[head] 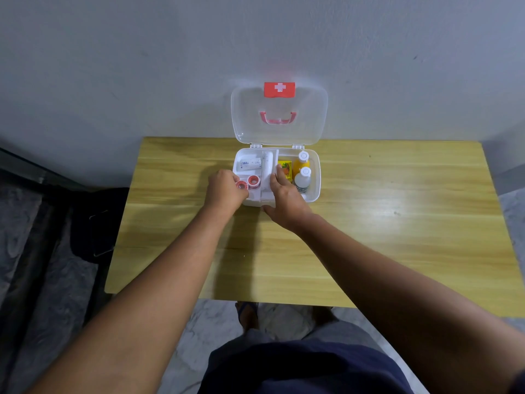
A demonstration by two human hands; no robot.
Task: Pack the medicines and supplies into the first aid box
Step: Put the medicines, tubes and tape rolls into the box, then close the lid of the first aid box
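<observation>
The white first aid box (316,177) stands open at the table's far edge, its clear lid (279,129) leaning on the wall. Inside, on the left, lies a white inner tray (238,162) with a white wrapped roll (250,164) and a red tape roll (253,180). My left hand (225,190) pinches a second red tape roll (241,185) over the tray's near left corner. My right hand (284,196) rests on the tray's right edge, fingers reaching in beside a yellow packet (285,167). An orange bottle (301,162) and a clear bottle (302,179) stand at the right.
The wooden table (369,223) is against a pale wall. A dark cloth (96,223) lies on the floor at the left, beside a dark rail. My legs and feet show below the table's near edge.
</observation>
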